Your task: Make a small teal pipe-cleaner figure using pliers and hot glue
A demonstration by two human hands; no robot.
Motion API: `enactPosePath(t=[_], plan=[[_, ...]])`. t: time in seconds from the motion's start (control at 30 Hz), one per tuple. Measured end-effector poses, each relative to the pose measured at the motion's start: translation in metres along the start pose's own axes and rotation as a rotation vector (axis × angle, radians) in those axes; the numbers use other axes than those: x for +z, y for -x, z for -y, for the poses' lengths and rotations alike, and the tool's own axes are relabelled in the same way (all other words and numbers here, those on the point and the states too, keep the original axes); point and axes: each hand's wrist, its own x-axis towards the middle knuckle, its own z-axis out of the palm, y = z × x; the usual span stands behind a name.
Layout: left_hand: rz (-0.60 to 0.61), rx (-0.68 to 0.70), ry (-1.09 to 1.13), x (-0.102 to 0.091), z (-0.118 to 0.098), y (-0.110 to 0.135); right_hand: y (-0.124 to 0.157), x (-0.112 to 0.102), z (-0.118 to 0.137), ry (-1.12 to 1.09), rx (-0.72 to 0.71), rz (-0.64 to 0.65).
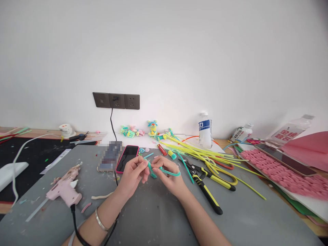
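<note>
Over the grey mat (164,218), my left hand (134,173) pinches a teal pipe cleaner (172,173) near its bent end. The fingertips of my right hand (166,172) close on the same pipe cleaner from the other side, and its free length curves across the back of that hand. The part between the fingers is partly hidden. Just beyond my right hand lie a yellow-and-teal coiled piece (172,154) and a red lighter-like stick (162,149). Pliers with black-and-yellow handles (207,194) rest to the right.
A pink glue gun (64,191) with a black cord lies left. Two phones, one pink-edged (127,159), sit behind my hands. Yellow pipe cleaners (200,150) spread right, near a white bottle (205,131). Small colourful figures (152,129) stand by the wall.
</note>
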Motion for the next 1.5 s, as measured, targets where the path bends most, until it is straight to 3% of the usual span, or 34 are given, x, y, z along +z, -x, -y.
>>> enactPosePath(t=[0.27,0.47,0.77,1.03,1.2,1.4,1.5], plan=[[-0.017,-0.076,0.107,-0.003,-0.003,-0.002,0.005,0.003,-0.003,0.045,0.004,-0.043],[0.117,-0.181,0.103,-0.004,-0.003,-0.002,0.003,-0.007,-0.008,-0.084,0.104,-0.154],[0.397,-0.5,-0.056,-0.009,-0.003,0.002,-0.001,-0.029,0.001,-0.39,0.304,0.272],[0.44,-0.602,-0.05,-0.007,-0.004,0.002,0.002,-0.031,0.0,-0.518,0.46,0.388],[0.36,-0.576,-0.046,-0.007,-0.006,0.002,0.001,-0.031,-0.001,-0.463,0.455,0.342],[0.385,-0.542,-0.103,-0.007,-0.006,0.001,0.0,-0.03,0.001,-0.448,0.459,0.358],[0.332,-0.466,-0.098,-0.006,-0.005,0.001,0.0,-0.025,0.0,-0.381,0.444,0.287]])
